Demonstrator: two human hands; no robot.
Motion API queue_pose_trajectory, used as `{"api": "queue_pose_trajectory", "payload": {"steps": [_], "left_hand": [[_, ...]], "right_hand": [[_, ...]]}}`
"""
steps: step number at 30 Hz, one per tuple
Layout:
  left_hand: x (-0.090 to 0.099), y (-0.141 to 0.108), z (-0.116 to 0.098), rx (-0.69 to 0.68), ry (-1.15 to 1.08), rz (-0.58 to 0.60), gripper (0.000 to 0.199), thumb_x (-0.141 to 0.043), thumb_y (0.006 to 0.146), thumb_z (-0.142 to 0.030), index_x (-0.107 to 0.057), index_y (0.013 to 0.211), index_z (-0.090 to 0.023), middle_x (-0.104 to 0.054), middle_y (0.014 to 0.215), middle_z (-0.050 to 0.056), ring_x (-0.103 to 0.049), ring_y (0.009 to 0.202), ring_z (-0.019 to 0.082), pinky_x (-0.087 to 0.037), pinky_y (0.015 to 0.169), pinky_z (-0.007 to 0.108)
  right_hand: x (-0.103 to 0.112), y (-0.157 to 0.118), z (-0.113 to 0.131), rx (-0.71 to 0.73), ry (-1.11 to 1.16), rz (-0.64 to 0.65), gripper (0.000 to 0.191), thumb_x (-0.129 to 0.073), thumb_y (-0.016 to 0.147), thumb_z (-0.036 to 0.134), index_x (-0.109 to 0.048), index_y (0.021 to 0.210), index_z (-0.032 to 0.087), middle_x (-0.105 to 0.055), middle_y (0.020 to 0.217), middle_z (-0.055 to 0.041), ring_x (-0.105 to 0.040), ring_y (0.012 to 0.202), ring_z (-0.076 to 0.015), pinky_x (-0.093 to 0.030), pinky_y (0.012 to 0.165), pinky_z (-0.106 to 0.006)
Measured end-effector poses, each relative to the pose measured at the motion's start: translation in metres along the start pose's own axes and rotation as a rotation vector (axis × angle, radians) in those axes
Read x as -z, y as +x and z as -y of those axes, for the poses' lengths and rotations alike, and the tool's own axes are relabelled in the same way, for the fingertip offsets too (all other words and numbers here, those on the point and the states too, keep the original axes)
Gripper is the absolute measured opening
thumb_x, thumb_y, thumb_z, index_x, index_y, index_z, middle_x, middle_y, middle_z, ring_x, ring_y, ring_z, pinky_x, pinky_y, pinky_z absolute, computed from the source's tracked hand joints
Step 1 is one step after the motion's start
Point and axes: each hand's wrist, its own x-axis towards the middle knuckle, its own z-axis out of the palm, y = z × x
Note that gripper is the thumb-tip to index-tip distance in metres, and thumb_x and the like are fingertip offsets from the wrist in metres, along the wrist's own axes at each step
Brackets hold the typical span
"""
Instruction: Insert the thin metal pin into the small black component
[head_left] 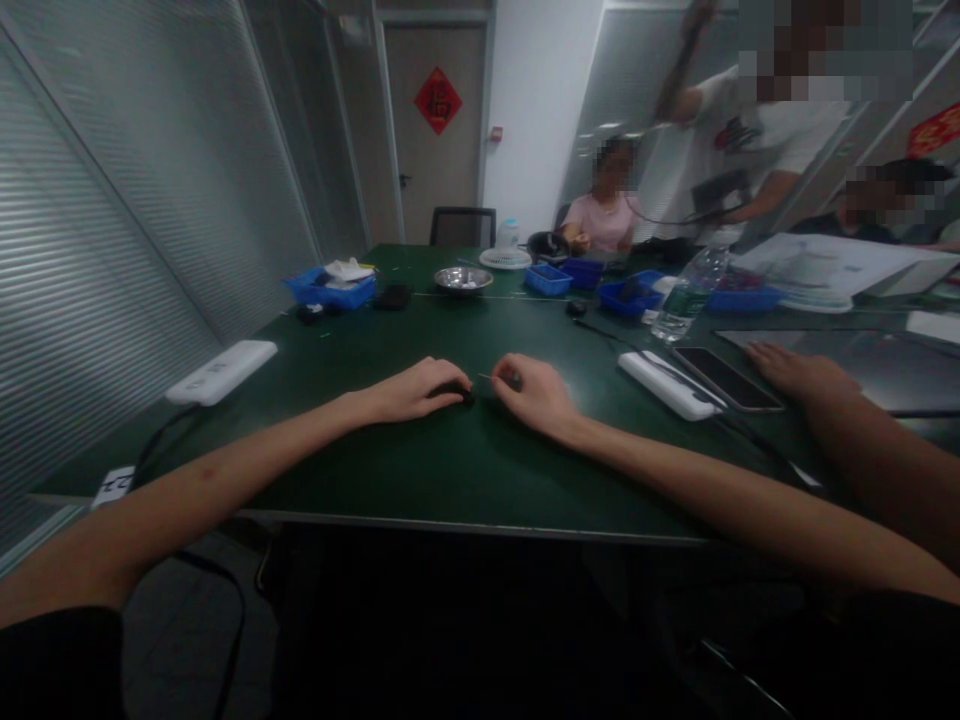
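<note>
Over the green table [420,470], my left hand [416,388] has its fingers curled round a small black object [466,396], mostly covered by the hand, so its kind does not show. Just to the right, my right hand [534,395] is closed in a pinch on a thin pale metal rod [485,376] that points left toward the black object. A dark part within the right fingers could be the rod's handle; the fingers hide most of it. A small gap separates the rod's tip from the left hand.
White power strips lie at left [225,372] and right [667,385]. A metal bowl [463,280], blue trays [330,288] and a water bottle [686,295] stand farther back. Beside a phone [727,378], another person's hand [802,372] rests on a dark flat panel [862,365]. Several people are across the table.
</note>
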Motion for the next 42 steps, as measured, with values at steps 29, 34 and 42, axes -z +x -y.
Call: {"api": "queue_pose_trajectory", "payload": {"steps": [29,34,42], "left_hand": [[0.086,-0.080,0.138,0.799,-0.204,-0.243,0.041,-0.082,0.072,-0.036,-0.080,0.112,-0.024,-0.075,0.124,0.008,-0.067,0.118,0.027,-0.049,0.105,0.040],[0.092,-0.079,0.131,0.847,-0.212,-0.290,0.037,-0.083,0.069,-0.026,-0.081,0.106,-0.021,-0.077,0.117,0.011,-0.070,0.112,0.028,-0.052,0.102,0.040],[0.096,-0.091,0.144,0.822,-0.264,-0.439,0.042,-0.087,0.060,-0.024,-0.079,0.100,-0.018,-0.079,0.105,0.010,-0.072,0.109,0.029,-0.055,0.101,0.041]], "right_hand": [[-0.001,-0.002,0.000,0.084,0.009,0.015,0.011,-0.062,0.098,0.029,-0.068,0.101,0.020,-0.069,0.101,-0.0054,-0.062,0.086,-0.0183,-0.044,0.071,-0.029],[-0.002,-0.002,-0.002,0.110,0.004,0.014,0.012,-0.062,0.098,0.029,-0.068,0.102,0.020,-0.069,0.101,-0.0051,-0.061,0.086,-0.0177,-0.043,0.071,-0.029],[-0.001,-0.002,0.000,0.104,-0.004,0.023,0.012,-0.062,0.098,0.029,-0.069,0.102,0.020,-0.069,0.101,-0.0051,-0.062,0.086,-0.0180,-0.044,0.072,-0.029]]}}
